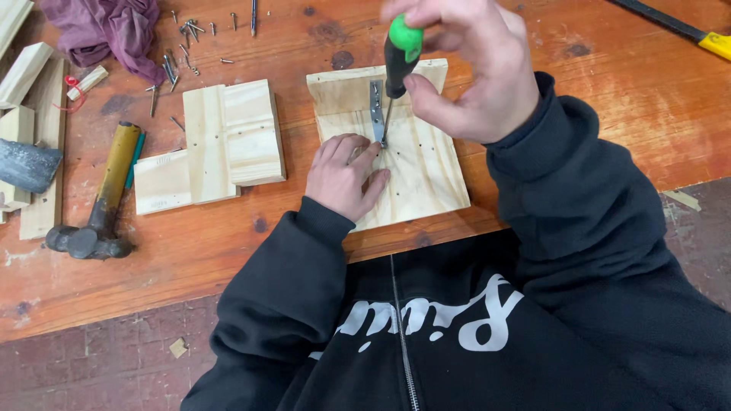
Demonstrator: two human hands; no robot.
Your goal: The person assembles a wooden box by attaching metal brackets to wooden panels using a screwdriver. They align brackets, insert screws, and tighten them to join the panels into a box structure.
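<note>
The person's right hand (pixel 476 65) is wrapping closed around the green-and-black handle of a screwdriver (pixel 397 68), holding it nearly upright so that its tip is bearing down on the lower end of a small metal bracket (pixel 376 110). That bracket is lying where the flat pine board (pixel 415 171) meets its raised far edge, near the middle of the reddish workbench (pixel 594 122). The left hand (pixel 346 179) is pressing flat on the board, gripping nothing, its fingertips (pixel 369 152) just beside the tip, apparently to keep the wood from shifting and to steady the screw; the screw itself is too small to make out. To the left, a second pine assembly (pixel 221 144), a hammer (pixel 99 205) and loose screws (pixel 183 53) at the far side are lying within easy reach.
</note>
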